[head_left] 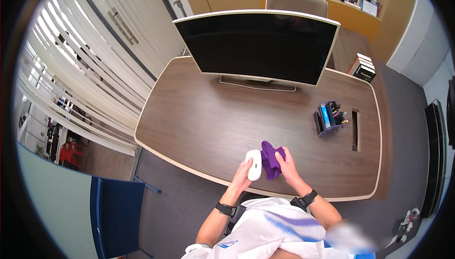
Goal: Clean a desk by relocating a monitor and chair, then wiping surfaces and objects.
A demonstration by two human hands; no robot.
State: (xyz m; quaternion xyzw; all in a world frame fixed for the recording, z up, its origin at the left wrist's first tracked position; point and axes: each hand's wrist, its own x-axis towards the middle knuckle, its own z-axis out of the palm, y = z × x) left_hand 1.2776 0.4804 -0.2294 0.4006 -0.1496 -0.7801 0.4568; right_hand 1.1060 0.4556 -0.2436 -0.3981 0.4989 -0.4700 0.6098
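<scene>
My left hand (244,172) grips a white computer mouse (254,165), its small dark scroll wheel facing up toward me. A crumpled purple cloth (271,163) is bunched in my right hand (289,166), with my thumb pressed over it. The cloth's left side comes right up to the mouse; whether they touch I cannot tell. Both hands are raised over the near edge of a brown wood-grain desk (199,124). The underside of the mouse is hidden in my palm.
A large monitor (256,46) with a dark screen stands at the desk's far side. To the right are a pen organizer (330,118), a cable slot (355,131) and several upright books (364,69). Behind is an office chair (296,3); a blue-framed board (117,216) stands lower left.
</scene>
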